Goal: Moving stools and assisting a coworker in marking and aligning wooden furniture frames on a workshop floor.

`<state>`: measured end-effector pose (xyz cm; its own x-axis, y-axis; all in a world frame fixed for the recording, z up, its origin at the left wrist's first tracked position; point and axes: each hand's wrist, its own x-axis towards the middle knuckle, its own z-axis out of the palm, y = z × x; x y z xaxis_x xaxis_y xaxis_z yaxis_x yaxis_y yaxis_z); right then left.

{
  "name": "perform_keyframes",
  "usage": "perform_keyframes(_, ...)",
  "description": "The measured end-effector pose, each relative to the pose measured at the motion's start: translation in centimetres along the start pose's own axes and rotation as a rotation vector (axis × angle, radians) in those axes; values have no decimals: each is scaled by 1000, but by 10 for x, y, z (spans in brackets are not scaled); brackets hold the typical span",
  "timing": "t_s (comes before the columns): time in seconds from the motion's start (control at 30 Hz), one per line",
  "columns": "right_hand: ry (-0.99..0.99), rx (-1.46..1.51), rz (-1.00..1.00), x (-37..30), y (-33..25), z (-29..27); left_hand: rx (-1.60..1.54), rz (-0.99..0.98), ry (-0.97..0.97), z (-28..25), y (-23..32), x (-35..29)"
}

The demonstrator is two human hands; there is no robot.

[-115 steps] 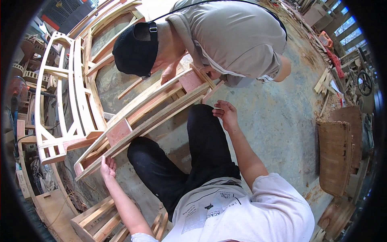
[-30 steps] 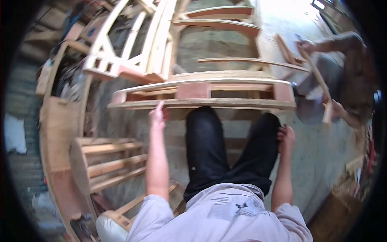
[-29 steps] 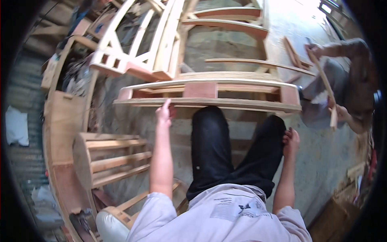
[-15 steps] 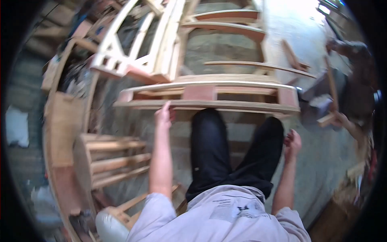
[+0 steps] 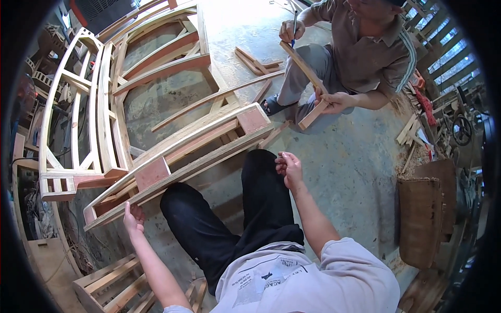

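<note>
My left hand (image 5: 134, 219) is at the lower rail of a long wooden frame (image 5: 152, 173), near its left end. One digit points up against the rail's edge; the other fingers curl loosely apart from it, and nothing shows in them. My right hand (image 5: 289, 169) hovers beside my right knee, closed in a pinch; whatever it may hold is too small to make out. Slanting in front of my knees, the frame has pale curved rails and reddish blocks between them. It adjoins a larger wooden frame (image 5: 121, 101) with curved crosspieces.
At the upper right a person (image 5: 360, 52) sits with a pen (image 5: 294, 28) against a wooden strip (image 5: 308, 70). Loose strips (image 5: 255, 62) lie beyond the frame. A slatted wooden piece (image 5: 112, 281) stands lower left, a brown wooden box (image 5: 420, 219) at the right.
The view has swung right, bringing the other person fully into sight and slanting the frame. My left hand stays by the rail, now nearer its left end. My right hand remains raised beside my knee.
</note>
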<state>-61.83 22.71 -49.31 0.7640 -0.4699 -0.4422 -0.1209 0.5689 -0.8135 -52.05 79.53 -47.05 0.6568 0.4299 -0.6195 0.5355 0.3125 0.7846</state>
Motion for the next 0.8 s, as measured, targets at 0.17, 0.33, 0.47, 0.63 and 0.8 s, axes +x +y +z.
perform_keyframes(0.17,-11,-5,-2,-1,2,0,9,7,25,1,1,-2)
perform_keyframes(0.33,-2,15,11,-2,0,2,11,3,24,0,1,0)
perform_keyframes(0.47,-10,24,-2,1,1,3,17,-5,10,-2,3,-2)
perform_keyframes(0.63,-5,29,-1,2,-2,-1,10,2,10,-1,3,-1)
perform_keyframes(0.8,-14,40,3,1,-5,-2,31,7,15,-1,3,0)
